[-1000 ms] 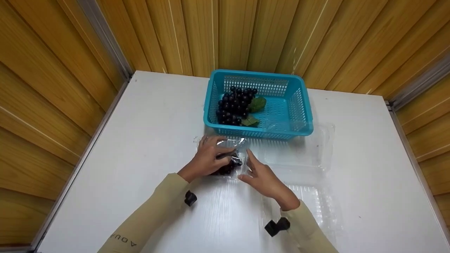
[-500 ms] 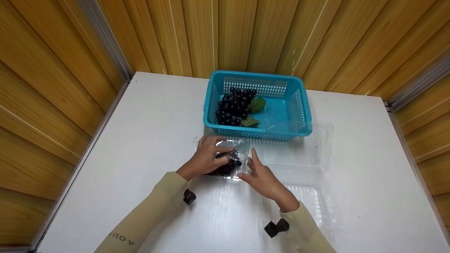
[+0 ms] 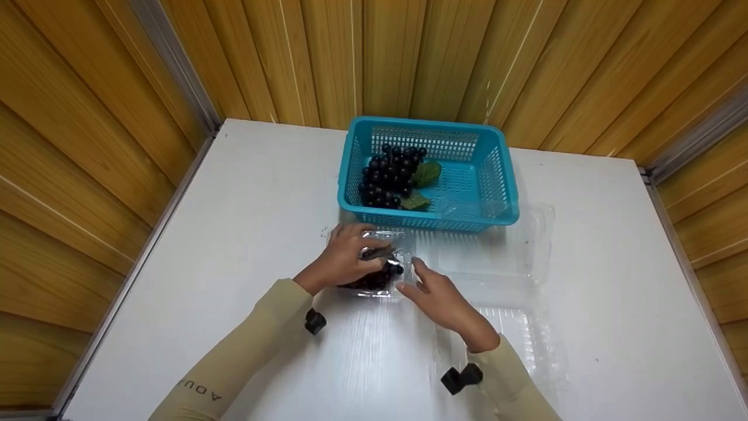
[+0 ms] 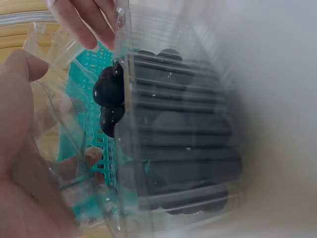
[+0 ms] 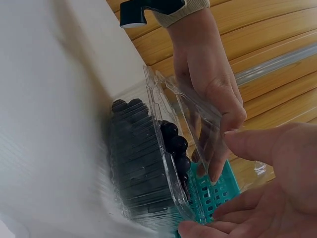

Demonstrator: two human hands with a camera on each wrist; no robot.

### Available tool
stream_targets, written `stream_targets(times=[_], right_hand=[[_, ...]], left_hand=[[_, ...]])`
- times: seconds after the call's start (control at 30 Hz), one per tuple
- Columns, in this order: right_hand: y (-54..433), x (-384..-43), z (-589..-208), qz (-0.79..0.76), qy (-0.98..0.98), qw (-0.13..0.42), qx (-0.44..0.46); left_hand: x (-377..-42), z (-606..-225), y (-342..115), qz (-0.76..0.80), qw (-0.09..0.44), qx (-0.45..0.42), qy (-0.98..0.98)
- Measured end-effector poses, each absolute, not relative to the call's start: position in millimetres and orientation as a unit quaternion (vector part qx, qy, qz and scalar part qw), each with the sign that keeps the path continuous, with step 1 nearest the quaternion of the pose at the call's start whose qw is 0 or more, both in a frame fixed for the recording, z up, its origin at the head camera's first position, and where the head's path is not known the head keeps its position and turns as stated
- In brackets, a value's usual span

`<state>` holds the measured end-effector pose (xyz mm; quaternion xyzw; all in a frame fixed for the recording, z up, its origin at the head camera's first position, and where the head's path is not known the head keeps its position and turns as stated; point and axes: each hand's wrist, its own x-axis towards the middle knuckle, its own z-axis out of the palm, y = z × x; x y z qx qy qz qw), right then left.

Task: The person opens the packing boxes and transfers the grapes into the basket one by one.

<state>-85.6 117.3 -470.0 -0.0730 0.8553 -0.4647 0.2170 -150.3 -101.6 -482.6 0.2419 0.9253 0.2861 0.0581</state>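
Note:
A clear plastic clamshell box (image 5: 141, 163) holds dark grapes (image 5: 176, 144) on the white table, just in front of the blue basket. Its lid (image 5: 190, 111) stands partly raised, with grapes showing above the box rim in both wrist views. My left hand (image 3: 345, 257) lies over the lid from the left, fingers spread and touching its outer side. At the box's right edge is my right hand (image 3: 441, 298), thumb and forefinger apart, with the thumb tip right at the lid's edge in the right wrist view. Glare on the plastic hides part of the contact.
The blue basket (image 3: 426, 121) behind the hands contains another bunch of dark grapes (image 3: 385, 178) and green leaves (image 3: 428, 173). More clear plastic packaging (image 3: 491, 254) lies to the right, some of it overlapping the basket's front corner. Wood-patterned walls (image 3: 397, 58) border the table.
My right forefinger has drawn down and in, closer to the box's right side. The left hand stays over the lid, having shifted only slightly.

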Motion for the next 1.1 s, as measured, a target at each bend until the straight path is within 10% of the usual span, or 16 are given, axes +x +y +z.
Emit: stream_targets(times=[1.1], right_hand=[[118.4,-80.8,-468.2,-0.458,0.859,0.201,-0.109]], left_hand=[[-158.2,-451.2,-97.5,0.243,0.167,0.257,0.92]])
